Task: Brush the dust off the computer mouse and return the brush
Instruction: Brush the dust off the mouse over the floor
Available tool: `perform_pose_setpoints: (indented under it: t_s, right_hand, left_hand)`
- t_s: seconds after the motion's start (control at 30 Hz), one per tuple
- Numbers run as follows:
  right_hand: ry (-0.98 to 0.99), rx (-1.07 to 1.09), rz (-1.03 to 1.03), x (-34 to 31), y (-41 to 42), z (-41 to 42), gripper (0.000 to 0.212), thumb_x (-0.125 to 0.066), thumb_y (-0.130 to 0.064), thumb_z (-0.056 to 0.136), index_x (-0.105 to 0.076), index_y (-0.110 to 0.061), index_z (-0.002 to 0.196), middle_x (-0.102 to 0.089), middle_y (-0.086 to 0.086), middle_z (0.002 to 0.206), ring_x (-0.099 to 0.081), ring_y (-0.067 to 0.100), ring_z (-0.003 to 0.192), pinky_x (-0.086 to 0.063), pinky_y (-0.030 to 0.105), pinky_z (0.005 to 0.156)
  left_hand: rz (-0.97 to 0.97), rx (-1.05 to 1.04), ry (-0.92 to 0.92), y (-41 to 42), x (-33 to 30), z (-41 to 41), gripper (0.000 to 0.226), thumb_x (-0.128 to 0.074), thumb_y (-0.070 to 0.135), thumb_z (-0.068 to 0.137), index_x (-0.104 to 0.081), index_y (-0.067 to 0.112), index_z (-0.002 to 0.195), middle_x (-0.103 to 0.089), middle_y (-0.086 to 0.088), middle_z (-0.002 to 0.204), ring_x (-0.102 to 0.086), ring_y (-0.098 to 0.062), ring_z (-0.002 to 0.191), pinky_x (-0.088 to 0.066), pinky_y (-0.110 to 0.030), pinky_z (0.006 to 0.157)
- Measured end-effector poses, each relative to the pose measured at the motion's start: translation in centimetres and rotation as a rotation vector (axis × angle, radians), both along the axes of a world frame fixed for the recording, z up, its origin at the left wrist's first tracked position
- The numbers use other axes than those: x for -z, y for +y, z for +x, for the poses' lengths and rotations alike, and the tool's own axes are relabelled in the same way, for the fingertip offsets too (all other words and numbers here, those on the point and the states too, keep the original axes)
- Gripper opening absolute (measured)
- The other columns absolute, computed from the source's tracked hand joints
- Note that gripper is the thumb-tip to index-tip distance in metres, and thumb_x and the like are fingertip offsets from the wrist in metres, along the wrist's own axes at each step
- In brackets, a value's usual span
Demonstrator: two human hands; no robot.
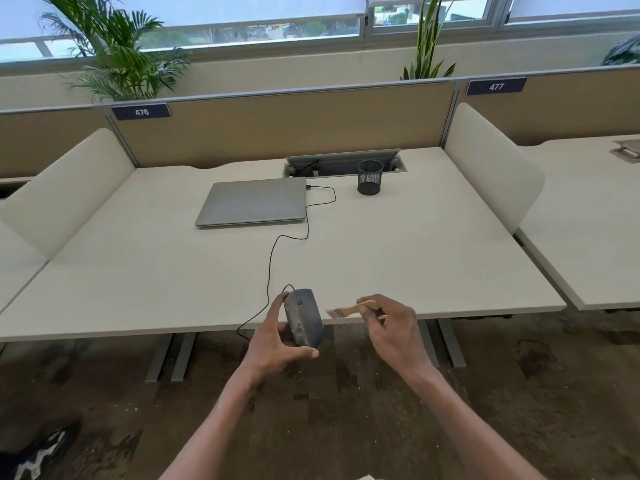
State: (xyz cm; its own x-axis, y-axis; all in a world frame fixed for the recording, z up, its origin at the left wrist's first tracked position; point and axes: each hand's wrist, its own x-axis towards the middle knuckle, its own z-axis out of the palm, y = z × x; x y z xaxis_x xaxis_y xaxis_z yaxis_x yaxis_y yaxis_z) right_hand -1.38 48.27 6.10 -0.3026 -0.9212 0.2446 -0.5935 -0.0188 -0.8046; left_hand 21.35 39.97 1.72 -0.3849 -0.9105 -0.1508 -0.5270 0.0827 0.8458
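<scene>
At desk edge, L hand (pixel 273 341) grips mouse (pixel 304 317); R hand (pixel 394 327) pinches brush (pixel 349 309)

The brush (pixel 349 309) is blurred, so its bristles cannot be made out, and the right hand (pixel 394 329) covers part of its handle. The left hand (pixel 273 344) hides the mouse's (pixel 304 322) far side. A shoe (pixel 38 452) is cut off by the frame's lower-left edge.
</scene>
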Motion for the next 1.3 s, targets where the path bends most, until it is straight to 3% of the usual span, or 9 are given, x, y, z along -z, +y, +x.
perform_pose_setpoints:
  t_s: [0.1,0.2,0.33,0.4,0.57,0.63,0.8,1.2,1.3]
  right_hand:
    - [-0.009,0.008,0.047,0.1,-1.6,0.0,0.012,-0.065,-0.016,0.095,-0.076,-0.017,0.101,-0.073,-0.008,0.092,-0.064,0.001,0.082,-0.052,0.018,0.072]
    - [-0.018,-0.012,0.126,-0.2,-2.7,0.4,0.015,-0.061,-0.019,0.097,-0.075,-0.018,0.100,-0.071,-0.007,0.083,-0.063,0.005,0.073,-0.050,0.017,0.063]
    - [-0.075,-0.053,0.248,-0.2,-4.2,1.2,0.020,-0.055,-0.022,0.097,-0.073,-0.019,0.105,-0.076,-0.002,0.081,-0.072,0.007,0.073,-0.061,0.033,0.076]
    - [-0.136,-0.064,0.287,-0.1,-5.0,1.7,0.019,-0.054,-0.020,0.096,-0.072,-0.019,0.103,-0.077,-0.001,0.082,-0.073,0.006,0.069,-0.063,0.036,0.075]
    - [-0.177,-0.078,0.333,-0.1,-6.3,2.8,0.018,-0.055,-0.016,0.096,-0.073,-0.015,0.101,-0.074,0.001,0.099,-0.072,0.009,0.070,-0.053,0.015,0.051]
    - [-0.220,-0.063,0.353,0.1,-6.5,3.0,0.018,-0.055,-0.017,0.096,-0.072,-0.016,0.100,-0.074,0.003,0.098,-0.073,0.013,0.072,-0.050,0.015,0.049]
    - [-0.205,-0.072,0.349,0.7,-6.9,3.8,0.021,-0.053,-0.023,0.098,-0.072,-0.019,0.107,-0.071,0.000,0.109,-0.067,0.019,0.097,-0.061,0.035,0.078]
    - [-0.160,0.015,0.241,0.4,-6.8,5.0,0.023,-0.049,-0.019,0.101,-0.070,-0.014,0.112,-0.073,0.004,0.112,-0.066,0.022,0.102,-0.045,0.025,0.080]
    - [-0.196,0.091,0.210,0.5,-6.7,5.3,0.024,-0.048,-0.017,0.102,-0.069,-0.011,0.113,-0.072,0.006,0.113,-0.065,0.022,0.104,-0.042,0.023,0.079]
  left_hand:
    - [-0.010,0.030,-0.005,0.4,-0.3,0.0,0.130,-0.097,0.039,0.052,-0.013,0.041,0.151,-0.075,0.001,0.100,-0.073,-0.007,0.085,-0.052,-0.010,0.076]
    - [-0.026,0.058,-0.014,0.9,-0.4,0.0,0.130,-0.096,0.042,0.051,-0.012,0.044,0.150,-0.074,-0.001,0.101,-0.073,-0.012,0.087,-0.057,-0.020,0.084]
    - [-0.030,0.083,-0.027,2.0,-0.9,-0.2,0.129,-0.096,0.036,0.055,-0.012,0.041,0.152,-0.068,0.009,0.111,-0.069,-0.003,0.086,-0.046,0.001,0.072]
    - [-0.018,0.093,-0.023,2.4,-0.9,-0.4,0.130,-0.096,0.035,0.055,-0.011,0.043,0.152,-0.069,0.006,0.113,-0.070,-0.004,0.090,-0.046,0.001,0.072]
    - [0.012,0.106,0.002,3.0,-1.1,-0.6,0.130,-0.097,0.035,0.054,-0.012,0.044,0.152,-0.069,0.000,0.118,-0.071,-0.005,0.092,-0.048,-0.002,0.074]
    - [0.015,0.105,0.005,3.0,-1.1,-0.5,0.130,-0.097,0.037,0.054,-0.011,0.045,0.152,-0.069,0.000,0.118,-0.070,-0.005,0.094,-0.047,-0.001,0.074]
    - [0.033,0.132,0.023,3.1,-1.3,-0.4,0.134,-0.096,0.043,0.052,-0.009,0.043,0.153,-0.072,0.003,0.109,-0.072,-0.005,0.093,-0.053,-0.009,0.080]
    - [0.027,0.063,0.203,3.8,-1.6,-0.3,0.131,-0.097,0.029,0.057,-0.010,0.042,0.155,-0.071,0.001,0.110,-0.072,-0.011,0.097,-0.058,-0.035,0.092]
    - [-0.025,-0.031,0.259,4.9,-1.1,-0.5,0.129,-0.097,0.032,0.055,-0.016,0.035,0.155,-0.059,0.007,0.124,-0.065,-0.004,0.109,-0.057,-0.026,0.091]
